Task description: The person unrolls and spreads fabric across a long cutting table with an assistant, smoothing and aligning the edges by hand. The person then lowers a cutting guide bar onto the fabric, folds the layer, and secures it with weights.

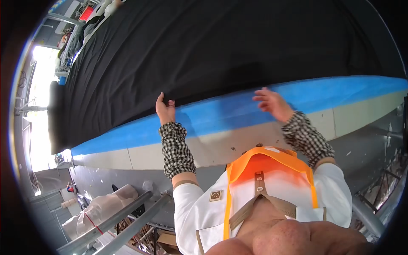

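- Fingers of the left hand (pixel 165 111), head view: extended toward the near margin of the black cloth (pixel 204 46), thumb set apart; nothing is visibly pinched, and contact between the tips and the cloth cannot be determined.
- Fingers of the right hand (pixel 275 106): loosely spread, slightly bent, above the blue sheet (pixel 212 117) and near the same margin; blurred, with no object visible among them.
- Black cloth, position: laid across the blue sheet, covering its far part; a blue strip lies exposed between the cloth and the pale edge of the table (pixel 146 158).
- Creases: slanting folds cross the cloth's left portion. A pull from one hand alone could deepen these or skew the margin, since tension would be unequal.
- Underlying layer: should either palm press down while sliding, friction might drag the blue sheet along with the cloth.
- Left end: the cloth reaches the table's end there; if part of it overhangs, which is unclear, its weight could draw the remainder sideways.
- Checked sleeve covers (pixel 173 146): gathered and loose around both forearms; lowered onto the margin, they could catch and shift it.
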{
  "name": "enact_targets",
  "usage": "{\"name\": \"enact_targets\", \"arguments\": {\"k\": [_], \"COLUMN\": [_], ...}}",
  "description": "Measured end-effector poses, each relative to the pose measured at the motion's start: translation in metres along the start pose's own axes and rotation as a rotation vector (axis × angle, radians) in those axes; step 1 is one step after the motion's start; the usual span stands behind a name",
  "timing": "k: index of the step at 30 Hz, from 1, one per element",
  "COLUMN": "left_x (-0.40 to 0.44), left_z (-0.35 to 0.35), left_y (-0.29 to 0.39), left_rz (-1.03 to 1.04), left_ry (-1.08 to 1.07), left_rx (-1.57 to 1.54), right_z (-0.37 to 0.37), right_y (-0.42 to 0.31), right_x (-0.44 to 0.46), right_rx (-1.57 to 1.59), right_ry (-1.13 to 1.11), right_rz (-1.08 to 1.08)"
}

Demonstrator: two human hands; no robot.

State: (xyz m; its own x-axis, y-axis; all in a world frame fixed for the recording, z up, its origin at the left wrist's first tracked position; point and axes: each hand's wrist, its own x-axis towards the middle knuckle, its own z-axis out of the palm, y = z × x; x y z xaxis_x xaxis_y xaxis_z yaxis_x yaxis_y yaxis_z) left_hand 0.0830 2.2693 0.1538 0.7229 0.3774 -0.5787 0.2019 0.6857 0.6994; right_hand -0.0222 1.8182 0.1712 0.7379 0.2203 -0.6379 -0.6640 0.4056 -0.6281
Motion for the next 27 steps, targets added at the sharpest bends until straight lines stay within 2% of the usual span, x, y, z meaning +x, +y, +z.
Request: {"name": "enact_targets", "arguments": {"k": [1, 4, 8, 10, 13, 16, 20, 23, 27], "left_x": [-0.004, -0.005, 0.006, 0.000, 0.003, 0.035, 0.011, 0.008, 0.008], "left_z": [0.006, 0.014, 0.008, 0.013, -0.007, -0.051, -0.039, -0.039, -0.039], "left_y": [-0.002, -0.005, -0.009, -0.011, -0.012, -0.016, -0.006, -0.005, -0.016], "left_rz": [-0.012, 0.010, -0.033, -0.030, -0.073, 0.023, 0.195, 0.170, 0.077], "left_ry": [-0.020, -0.056, -0.169, -0.066, -0.045, -0.024, 0.299, 0.433, 0.349], "left_rx": [-0.011, -0.075, -0.057, -0.074, -0.069, -0.041, 0.091, 0.252, 0.180], "right_z": [0.016, 0.040, 0.022, -0.002, -0.027, -0.073, -0.135, -0.167, -0.216], "right_y": [0.008, 0.012, -0.010, -0.018, -0.027, -0.030, -0.026, -0.021, -0.022], "right_x": [0.016, 0.064, 0.100, 0.120, 0.103, 0.089, 0.060, 0.050, 0.060], "right_rx": [0.065, 0.311, 0.499, 0.500, 0.531, 0.482, 0.440, 0.430, 0.430], "right_ry": [-0.062, 0.059, 0.248, 0.330, 0.351, 0.386, 0.488, 0.628, 0.746], "right_rz": [0.039, -0.001, -0.160, -0.181, -0.274, -0.329, -0.400, -0.420, -0.418]}}
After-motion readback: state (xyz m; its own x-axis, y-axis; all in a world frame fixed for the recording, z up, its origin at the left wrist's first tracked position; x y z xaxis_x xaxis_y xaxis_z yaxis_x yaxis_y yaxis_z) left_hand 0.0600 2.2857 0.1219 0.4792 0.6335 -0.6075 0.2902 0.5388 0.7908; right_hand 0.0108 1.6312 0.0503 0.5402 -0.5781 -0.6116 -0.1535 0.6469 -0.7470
